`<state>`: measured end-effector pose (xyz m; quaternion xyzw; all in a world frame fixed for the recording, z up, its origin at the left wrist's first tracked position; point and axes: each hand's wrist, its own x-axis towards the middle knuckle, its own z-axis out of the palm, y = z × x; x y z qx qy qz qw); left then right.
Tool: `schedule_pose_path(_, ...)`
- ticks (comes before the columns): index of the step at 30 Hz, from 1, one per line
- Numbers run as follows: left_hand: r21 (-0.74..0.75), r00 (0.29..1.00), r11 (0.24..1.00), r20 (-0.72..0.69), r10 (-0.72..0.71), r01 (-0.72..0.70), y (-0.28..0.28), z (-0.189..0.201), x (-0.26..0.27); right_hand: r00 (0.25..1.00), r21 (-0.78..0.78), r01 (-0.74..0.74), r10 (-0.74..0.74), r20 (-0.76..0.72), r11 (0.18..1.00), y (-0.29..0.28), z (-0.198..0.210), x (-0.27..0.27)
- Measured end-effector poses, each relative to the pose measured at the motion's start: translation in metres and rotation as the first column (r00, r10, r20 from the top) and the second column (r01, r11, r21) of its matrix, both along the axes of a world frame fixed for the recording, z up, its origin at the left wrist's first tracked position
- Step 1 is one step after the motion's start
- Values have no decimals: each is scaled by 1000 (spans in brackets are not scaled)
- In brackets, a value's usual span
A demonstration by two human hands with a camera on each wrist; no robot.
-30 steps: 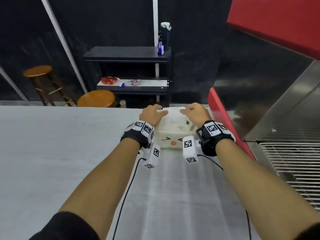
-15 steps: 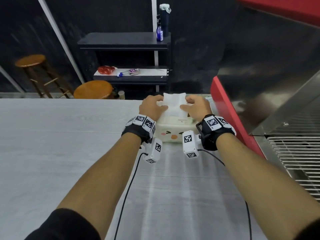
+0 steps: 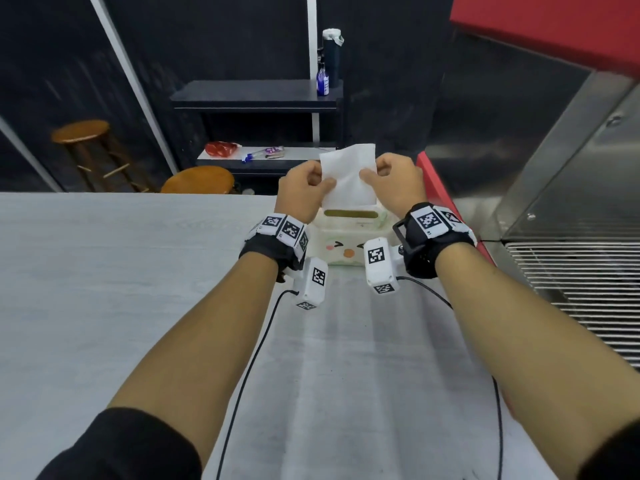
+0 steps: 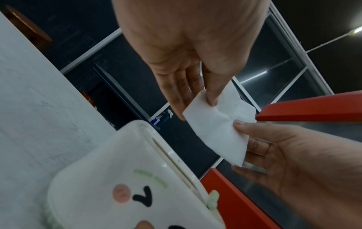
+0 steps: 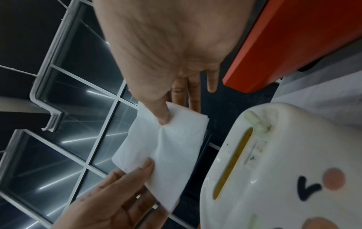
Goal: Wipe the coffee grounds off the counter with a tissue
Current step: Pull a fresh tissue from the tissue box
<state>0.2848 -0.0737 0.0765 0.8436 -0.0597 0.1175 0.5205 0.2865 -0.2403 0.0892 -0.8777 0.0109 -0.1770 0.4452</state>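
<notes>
A white tissue [image 3: 348, 174] hangs just above the slot of a cream tissue box [image 3: 346, 237] with a cartoon face, at the far edge of the white counter [image 3: 104, 289]. My left hand [image 3: 325, 183] pinches the tissue's left edge between thumb and fingers. My right hand [image 3: 365, 174] pinches its right edge the same way. The left wrist view shows the tissue [image 4: 217, 128] clear of the box [image 4: 117, 178]. So does the right wrist view, with the tissue [image 5: 166, 151] beside the box [image 5: 274, 170]. I see no coffee grounds in any view.
A red and steel machine [image 3: 571, 168] with a wire grille [image 3: 588, 289] stands along the right side, close to the box. Beyond the counter are two wooden stools [image 3: 197, 180] and a black shelf unit [image 3: 256, 98]. Two black cables [image 3: 249, 375] trail over the counter.
Both hands rose from the top of the box, drawing the tissue up out of the slot until it hangs free above it.
</notes>
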Motion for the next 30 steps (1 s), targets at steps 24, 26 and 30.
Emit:
schedule_pose_path(24, -80, 921, 993, -375, -106, 82, 68, -68, -219, 901, 9, -236, 222, -373, 972, 47, -72, -221)
schedule_pose_path(26, -49, 909, 995, -404, -103, 91, 76, -75, -238, 881, 32, -237, 229, -415, 971, 53, -80, -240)
schedule_pose_path(30, -32, 883, 994, -458, -105, 101, 93, -88, -273, 860, 15, -226, 206, -468, 974, 65, -94, -273)
